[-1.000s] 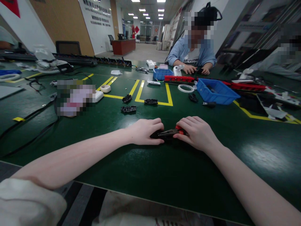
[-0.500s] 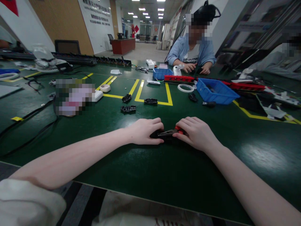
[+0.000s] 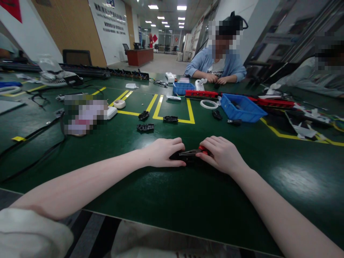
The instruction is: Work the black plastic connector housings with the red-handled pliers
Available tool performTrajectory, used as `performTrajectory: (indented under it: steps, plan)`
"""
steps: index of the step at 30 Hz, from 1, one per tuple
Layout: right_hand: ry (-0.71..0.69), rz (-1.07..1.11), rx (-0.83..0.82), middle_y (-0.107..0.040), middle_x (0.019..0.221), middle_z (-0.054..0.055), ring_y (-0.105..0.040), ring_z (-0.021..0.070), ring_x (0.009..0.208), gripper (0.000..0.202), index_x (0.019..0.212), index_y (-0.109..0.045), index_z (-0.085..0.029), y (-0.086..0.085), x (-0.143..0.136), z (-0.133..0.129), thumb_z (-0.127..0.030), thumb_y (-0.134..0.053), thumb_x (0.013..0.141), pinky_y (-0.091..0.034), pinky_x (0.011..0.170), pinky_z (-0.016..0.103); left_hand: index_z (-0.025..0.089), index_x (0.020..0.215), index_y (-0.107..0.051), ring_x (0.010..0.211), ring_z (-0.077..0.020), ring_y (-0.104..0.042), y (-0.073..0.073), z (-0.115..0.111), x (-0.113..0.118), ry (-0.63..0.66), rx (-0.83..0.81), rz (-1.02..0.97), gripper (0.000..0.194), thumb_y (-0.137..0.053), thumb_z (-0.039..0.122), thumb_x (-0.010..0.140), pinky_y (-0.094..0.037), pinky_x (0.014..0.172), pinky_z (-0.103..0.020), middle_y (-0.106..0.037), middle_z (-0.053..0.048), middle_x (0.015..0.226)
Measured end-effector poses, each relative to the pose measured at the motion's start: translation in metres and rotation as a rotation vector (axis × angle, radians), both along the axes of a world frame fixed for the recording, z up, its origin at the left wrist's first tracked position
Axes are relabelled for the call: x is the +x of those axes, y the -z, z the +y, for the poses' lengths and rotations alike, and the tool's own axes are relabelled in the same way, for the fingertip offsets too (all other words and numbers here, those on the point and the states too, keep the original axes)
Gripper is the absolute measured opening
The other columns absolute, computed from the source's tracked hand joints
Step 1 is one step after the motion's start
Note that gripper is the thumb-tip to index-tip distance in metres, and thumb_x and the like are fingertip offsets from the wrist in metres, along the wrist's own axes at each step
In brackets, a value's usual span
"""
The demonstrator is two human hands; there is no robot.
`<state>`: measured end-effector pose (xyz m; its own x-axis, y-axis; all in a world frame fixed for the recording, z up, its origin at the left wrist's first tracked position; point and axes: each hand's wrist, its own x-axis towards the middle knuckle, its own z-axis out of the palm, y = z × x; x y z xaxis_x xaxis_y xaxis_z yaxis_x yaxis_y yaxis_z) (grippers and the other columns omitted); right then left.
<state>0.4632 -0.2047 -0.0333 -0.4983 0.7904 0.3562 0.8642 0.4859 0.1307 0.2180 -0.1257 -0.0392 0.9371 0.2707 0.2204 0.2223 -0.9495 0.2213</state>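
Black part (image 3: 175, 155): in the left hand, low over the near side of the worktop (image 3: 150, 197), straight in front of the person; mostly hidden by the fingers, dark against dark green.
Left hand (image 3: 164, 152): fingers and thumb bent in around the black part, gripping it; the fingertips point right.
Right hand (image 3: 221, 154): curled round the red handles of the pliers (image 3: 190, 153), thumb underneath, fingers over the top.
Plier tips: pointing left, toward the left hand, over the black part; I cannot tell whether they touch it.
Loose black pieces: beyond the hands lie a ridged piece (image 3: 145, 127), a smaller piece (image 3: 144, 115) just behind it, and a flat-lying piece (image 3: 170, 119) to their right, by the yellow tape (image 3: 191, 111).
Blue bin (image 3: 243, 115): farther right, dark bits inside; a dark clump (image 3: 216, 114) and a short black item (image 3: 234, 122) lie near it.
White ring (image 3: 209, 104): flat on the worktop, just left of the bin.
Left side: a cream roll (image 3: 119, 104) beside a white box (image 3: 110, 113).
Far side: a red strip (image 3: 201, 94), and a person in blue sleeves (image 3: 195, 68), both hands low at the worktop.
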Motion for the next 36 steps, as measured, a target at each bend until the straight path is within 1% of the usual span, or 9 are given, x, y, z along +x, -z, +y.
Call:
performTrajectory:
  steps: [7,12,17,23,27,29,31,33,36]
  plan:
    - [0.016,0.007,-0.003,-0.065,0.085,0.010,-0.058,0.0221,0.077,0.039,0.087,-0.060,-0.015,-0.001,0.002,0.000,-0.049,-0.043,0.097,-0.042,0.068,0.033,0.017,0.097,-0.054,0.077,-0.0179,-0.059,-0.002,0.000,0.001,-0.010,-0.016,0.014,0.037,-0.058,0.054,0.089,-0.040,0.061,-0.027,-0.060,-0.002,0.092]
    - [0.016,0.004,-0.010,-0.066,0.088,0.010,-0.058,0.0219,0.079,0.039,0.089,-0.060,-0.015,0.000,0.005,0.001,-0.050,-0.043,0.097,-0.042,0.069,0.033,0.018,0.096,-0.053,0.078,-0.0185,-0.060,-0.002,-0.001,0.002,-0.024,-0.023,0.036,0.037,-0.057,0.054,0.089,-0.040,0.061,-0.027,-0.062,-0.002,0.091]
    - [0.087,-0.005,-0.006,-0.065,0.087,0.009,-0.058,0.0219,0.078,0.039,0.089,-0.060,-0.016,0.001,0.012,0.002,-0.050,-0.044,0.097,-0.041,0.068,0.033,0.018,0.096,-0.053,0.077,-0.0183,-0.060,-0.004,-0.001,0.002,-0.038,-0.027,0.058,0.039,-0.056,0.056,0.089,-0.039,0.061,-0.027,-0.063,-0.003,0.092]
    - [0.148,-0.030,-0.048,-0.065,0.088,0.009,-0.058,0.0232,0.079,0.037,0.088,-0.061,-0.017,0.002,0.010,0.003,-0.050,-0.047,0.095,-0.041,0.069,0.036,0.017,0.090,-0.054,0.076,-0.0192,-0.060,-0.007,-0.004,0.002,-0.018,0.062,0.089,0.040,-0.053,0.057,0.090,-0.039,0.062,-0.029,-0.064,-0.004,0.088]
    - [0.173,0.127,-0.053,-0.064,0.095,0.010,-0.058,0.0237,0.084,0.028,0.095,-0.063,-0.017,-0.001,0.005,0.000,-0.042,-0.050,0.094,-0.044,0.071,0.036,0.017,0.092,-0.055,0.077,-0.0197,-0.062,-0.007,-0.004,0.002,-0.025,0.081,0.093,0.040,-0.054,0.057,0.090,-0.039,0.062,-0.029,-0.065,-0.003,0.089]
    - [0.134,0.252,-0.036,-0.064,0.099,0.010,-0.058,0.0237,0.089,0.021,0.098,-0.064,-0.018,-0.005,-0.001,-0.004,-0.035,-0.052,0.094,-0.045,0.073,0.036,0.017,0.092,-0.055,0.077,-0.0199,-0.062,-0.007,-0.005,0.002,-0.030,0.087,0.099,0.040,-0.054,0.057,0.090,-0.040,0.062,-0.029,-0.065,-0.003,0.089]
    - [0.052,0.323,-0.029,-0.064,0.096,0.008,-0.057,0.0228,0.090,0.016,0.096,-0.066,-0.020,-0.009,-0.011,-0.008,-0.029,-0.054,0.093,-0.044,0.074,0.036,0.017,0.094,-0.055,0.079,-0.0207,-0.063,-0.006,-0.005,0.003,-0.034,0.096,0.096,0.040,-0.054,0.057,0.090,-0.042,0.064,-0.030,-0.066,-0.004,0.090]
    - [-0.024,0.308,-0.053,-0.065,0.089,0.006,-0.056,0.0214,0.086,0.012,0.091,-0.069,-0.021,-0.014,-0.025,-0.012,-0.024,-0.057,0.091,-0.042,0.073,0.035,0.017,0.096,-0.056,0.082,-0.0216,-0.064,-0.005,-0.006,0.003,-0.038,0.100,0.082,0.040,-0.055,0.057,0.089,-0.043,0.066,-0.031,-0.066,-0.004,0.092]
    - [-0.077,0.212,-0.167,-0.066,0.084,0.004,-0.056,0.0202,0.082,0.009,0.085,-0.071,-0.021,-0.018,-0.045,-0.012,-0.017,-0.062,0.086,-0.039,0.072,0.034,0.018,0.095,-0.055,0.085,-0.0222,-0.065,-0.003,-0.006,0.004,-0.034,0.094,0.062,0.040,-0.056,0.057,0.089,-0.044,0.068,-0.031,-0.066,-0.004,0.093]
